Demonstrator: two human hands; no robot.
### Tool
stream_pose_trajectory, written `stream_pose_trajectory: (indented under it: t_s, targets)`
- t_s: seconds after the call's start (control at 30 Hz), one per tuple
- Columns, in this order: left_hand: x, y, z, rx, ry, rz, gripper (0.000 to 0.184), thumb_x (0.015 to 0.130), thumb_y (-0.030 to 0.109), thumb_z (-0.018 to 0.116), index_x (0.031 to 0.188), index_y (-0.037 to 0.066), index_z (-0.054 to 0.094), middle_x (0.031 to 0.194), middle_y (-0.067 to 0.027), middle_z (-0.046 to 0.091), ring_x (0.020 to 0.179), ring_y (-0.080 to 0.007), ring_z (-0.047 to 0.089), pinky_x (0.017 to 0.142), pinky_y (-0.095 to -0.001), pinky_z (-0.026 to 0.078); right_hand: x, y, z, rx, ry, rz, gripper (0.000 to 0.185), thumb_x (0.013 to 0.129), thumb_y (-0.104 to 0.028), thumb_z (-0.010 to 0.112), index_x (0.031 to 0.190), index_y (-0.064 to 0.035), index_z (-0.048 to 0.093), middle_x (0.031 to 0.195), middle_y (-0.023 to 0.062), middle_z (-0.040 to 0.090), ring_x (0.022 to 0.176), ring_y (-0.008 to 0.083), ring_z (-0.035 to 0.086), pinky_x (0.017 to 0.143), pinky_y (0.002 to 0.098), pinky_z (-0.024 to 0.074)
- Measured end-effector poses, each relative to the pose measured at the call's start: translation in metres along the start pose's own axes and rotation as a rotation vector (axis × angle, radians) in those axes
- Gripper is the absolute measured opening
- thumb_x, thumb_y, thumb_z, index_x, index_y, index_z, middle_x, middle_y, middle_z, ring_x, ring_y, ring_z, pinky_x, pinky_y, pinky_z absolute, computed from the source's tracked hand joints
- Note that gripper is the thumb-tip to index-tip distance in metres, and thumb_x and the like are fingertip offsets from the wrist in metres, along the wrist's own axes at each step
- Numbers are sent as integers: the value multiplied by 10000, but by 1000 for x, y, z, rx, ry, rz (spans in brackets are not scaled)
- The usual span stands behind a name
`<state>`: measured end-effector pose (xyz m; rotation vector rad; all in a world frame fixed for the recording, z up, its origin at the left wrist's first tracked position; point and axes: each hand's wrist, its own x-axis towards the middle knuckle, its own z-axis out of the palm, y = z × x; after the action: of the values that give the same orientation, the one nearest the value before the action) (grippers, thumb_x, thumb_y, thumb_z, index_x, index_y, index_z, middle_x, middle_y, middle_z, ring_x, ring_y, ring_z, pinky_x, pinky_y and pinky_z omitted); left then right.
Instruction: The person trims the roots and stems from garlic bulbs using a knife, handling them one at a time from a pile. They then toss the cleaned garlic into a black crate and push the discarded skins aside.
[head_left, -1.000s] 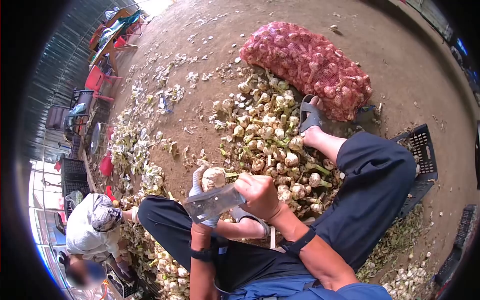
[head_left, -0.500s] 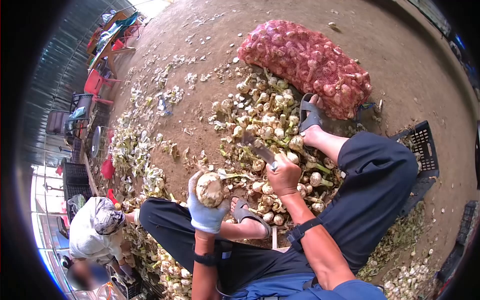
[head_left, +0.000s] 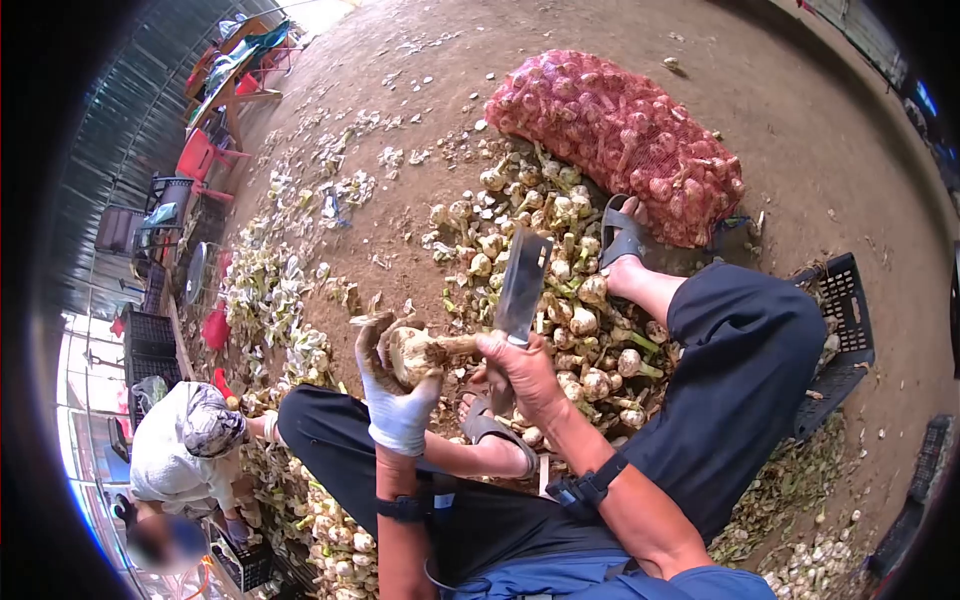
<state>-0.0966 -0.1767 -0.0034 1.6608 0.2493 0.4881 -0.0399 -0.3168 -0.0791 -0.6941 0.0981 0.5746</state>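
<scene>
My left hand [head_left: 400, 408], in a white glove with soiled fingers, is wrapped round a garlic bulb [head_left: 408, 352] just above my left knee. The bulb's stem points right, to the thumb of my right hand [head_left: 528, 378]; whether they touch I cannot tell. That bare right hand is closed on the handle of a knife [head_left: 523, 285] with a broad, cleaver-like blade pointing up and away. Its handle is mostly hidden by the fingers. Below both hands lies a heap of untrimmed garlic bulbs [head_left: 575, 320], between my sandalled feet.
A red mesh sack of garlic [head_left: 625, 140] lies beyond my right foot. A black crate [head_left: 848, 310] is beside my right knee. Peelings [head_left: 275, 290] litter the floor at left. Another person [head_left: 190, 440] bends over at lower left, near trimmed bulbs [head_left: 345, 545].
The knife has swung from pointing up-left to nearly upright, broad side showing. My right hand has moved left to the bulb, which has turned from root end facing me to stem pointing right.
</scene>
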Motion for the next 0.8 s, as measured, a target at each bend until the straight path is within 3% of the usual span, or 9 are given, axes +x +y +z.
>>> stream_pose_trajectory:
  t_s: [0.07,0.13,0.27,0.4,0.47,0.5,0.57,0.63,0.8]
  targets:
    - [0,-18,-12,215,-35,77,764,747,-79,647,1441,74,366,1324,-117,506,1124,-216,581,898,-384,573,-2,-11,7,-201,51,-126,136,934,-142,710,845,-44,679,654,-35,598,517,44,508,533,243,521]
    - [-3,-17,-3,-86,109,-118,676,772,-21,698,1380,67,416,1211,-95,544,1006,-203,628,704,-351,609,-5,-9,10,-368,72,-217,151,930,-141,708,827,-39,668,665,-34,591,542,43,498,533,240,484]
    - [-2,-24,-7,-359,118,-204,611,805,98,725,1350,71,451,1066,-87,613,923,-212,647,687,-344,597,-17,-15,20,-877,29,-589,156,897,-112,689,798,0,643,680,56,539,600,110,538,552,293,428]
    - [-3,-53,-32,-712,-70,-394,503,833,204,726,1277,73,531,1083,-112,639,942,-224,640,743,-333,574,-7,32,-11,-924,92,-570,178,877,-148,688,790,0,642,651,97,547,615,138,612,557,305,461]
    - [-4,-19,-23,-859,6,-366,483,799,192,766,1202,19,564,1094,-106,627,953,-188,598,801,-305,534,-1,79,-43,-1156,261,-110,217,876,-151,694,728,-4,637,617,39,576,548,111,567,491,306,448]
    - [-2,-2,-27,-1008,19,-326,458,791,158,738,1191,27,558,1083,-102,605,956,-204,595,798,-324,548,1,79,-44,-1161,263,-108,217,876,-151,694,728,-4,637,617,39,576,548,111,567,491,306,448]
    - [1,16,-63,-1395,-22,-219,466,772,97,712,1197,29,532,1077,-97,560,983,-215,571,821,-349,553,7,77,-47,-625,438,135,190,881,-146,675,750,-11,653,623,15,587,528,120,585,451,293,483]
    - [-19,38,-119,-1640,9,-46,542,754,52,711,1248,15,491,1098,-99,530,1017,-215,549,876,-366,540,27,56,-52,-412,467,46,123,899,-120,653,840,-13,651,679,9,603,461,106,539,461,288,554]
    - [-126,77,-247,-1581,468,257,755,761,91,735,1414,6,367,1248,-108,492,1128,-264,537,1045,-426,486,49,-18,-49,-84,663,-140,137,912,-115,667,826,-43,589,668,-9,516,394,78,405,495,317,582]
